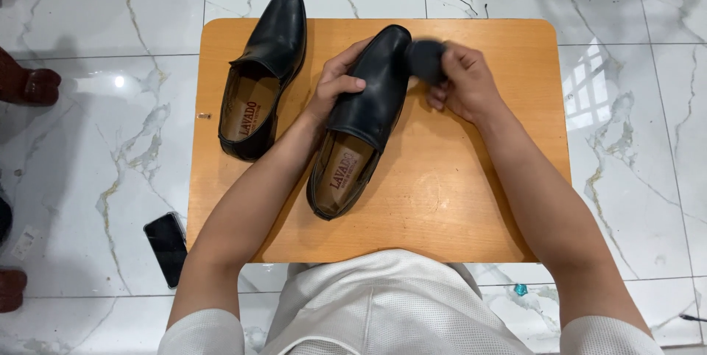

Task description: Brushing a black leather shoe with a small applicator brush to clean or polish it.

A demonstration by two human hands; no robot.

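- Wooden board (471,200) on white marble floor (633,141).
- Black shoe (372,97) mid-board, toe pointing away; left hand (335,82) grips its side.
- Right hand (464,82) clenched round dark sponge (427,60), pressed at toe.
- Second shoe (269,60) lies left, apart.
- Phone (167,247) on floor, left.

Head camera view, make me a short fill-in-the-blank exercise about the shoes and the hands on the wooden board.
1. The left hand steadies a black ____ shoe on the wooden board.
2. The right hand presses a dark round applicator against the shoe's ____.
3. The second shoe lies to the ____ of the held one.
4. A black phone lies on the marble ____.

Missing words: leather; toe; left; floor
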